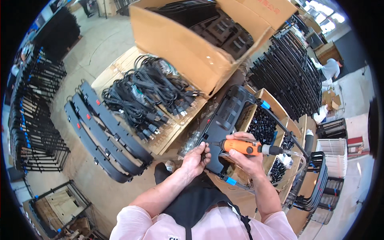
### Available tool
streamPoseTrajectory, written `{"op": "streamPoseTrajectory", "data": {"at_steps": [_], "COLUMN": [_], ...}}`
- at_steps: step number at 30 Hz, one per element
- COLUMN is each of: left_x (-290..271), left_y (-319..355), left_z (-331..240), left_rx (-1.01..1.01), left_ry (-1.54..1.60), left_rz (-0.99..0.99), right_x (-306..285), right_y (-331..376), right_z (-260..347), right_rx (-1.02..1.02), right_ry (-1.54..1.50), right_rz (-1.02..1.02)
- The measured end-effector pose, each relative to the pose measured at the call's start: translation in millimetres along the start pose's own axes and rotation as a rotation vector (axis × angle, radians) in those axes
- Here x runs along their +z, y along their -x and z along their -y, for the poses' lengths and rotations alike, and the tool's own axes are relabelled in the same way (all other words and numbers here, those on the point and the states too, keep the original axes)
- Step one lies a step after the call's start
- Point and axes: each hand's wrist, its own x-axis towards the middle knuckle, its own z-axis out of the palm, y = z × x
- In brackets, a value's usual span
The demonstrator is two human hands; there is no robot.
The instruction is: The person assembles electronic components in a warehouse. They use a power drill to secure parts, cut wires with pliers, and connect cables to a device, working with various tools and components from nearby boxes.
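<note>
An orange power screwdriver (241, 147) lies sideways in my right hand (250, 162), its fingers wrapped round the body. The tip points left, toward the edge of a long black plastic housing (226, 114). Close to that tip, my left hand (195, 161) is at the housing's edge with its fingers curled and pinched. What those fingers hold, if anything, is too small to make out. From the back end of the screwdriver a clear hose (294, 153) runs off to the right.
Compartmented wooden trays (283, 114) with many small black parts stand right of the housing. Bundled black cables (146, 94) and a large cardboard box (180, 50) are ahead. Curved black units (106, 132) stand at left. Stacked black frames (286, 74) and a person (331, 69) are at far right.
</note>
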Motion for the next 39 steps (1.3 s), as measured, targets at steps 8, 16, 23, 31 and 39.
{"op": "streamPoseTrajectory", "data": {"at_steps": [8, 16, 23, 31, 39], "left_x": [110.2, 186.7, 239.8, 208.2, 199.6], "left_y": [-64.8, -125.3, -161.6, -185.4, -206.1], "left_z": [51.9, 97.4, 94.8, 93.2, 77.3], "left_rx": [-0.076, -0.194, -0.127, -0.205, -0.142], "left_ry": [-0.021, 0.015, -0.137, -0.242, -0.334], "left_rz": [0.084, 0.126, 0.091, 0.2, 0.213], "right_x": [-120.6, -208.7, -251.4, -282.3, -284.9], "right_y": [9.5, -5.6, -82.6, -182.2, -212.1], "right_z": [3.3, 2.1, 2.9, -25.7, -50.3], "right_rx": [-0.095, -0.112, -0.115, -0.158, -0.113], "right_ry": [0.108, 0.148, 0.093, 0.134, 0.192], "right_rz": [-0.115, -0.199, -0.313, -0.321, -0.26]}}
